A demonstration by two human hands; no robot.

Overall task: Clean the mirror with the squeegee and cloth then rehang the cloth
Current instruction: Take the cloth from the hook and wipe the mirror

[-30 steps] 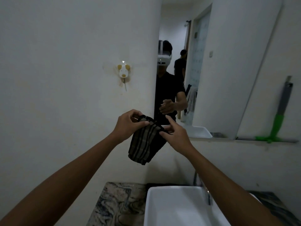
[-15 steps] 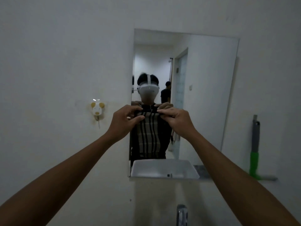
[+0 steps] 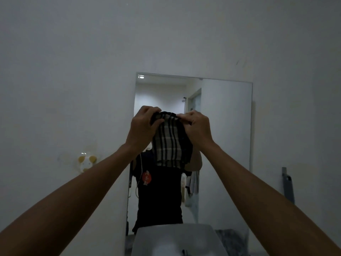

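A dark checked cloth (image 3: 170, 145) hangs in front of the wall mirror (image 3: 225, 130). My left hand (image 3: 143, 127) pinches its top left corner and my right hand (image 3: 197, 127) pinches its top right corner, both raised at mid-height of the mirror. The cloth droops between them and covers part of the reflection. The squeegee (image 3: 287, 185) stands upright against the wall right of the mirror; only its grey handle shows.
A small white and yellow wall hook (image 3: 86, 162) is stuck on the wall left of the mirror. The mirror reflects a person in a dark shirt, a doorway and a white sink. Bare white wall fills the upper half of the view.
Both hands have lifted the cloth from low by the sink up in front of the mirror and spread its top edge. The view has tilted upward, and the sink has dropped out of sight.
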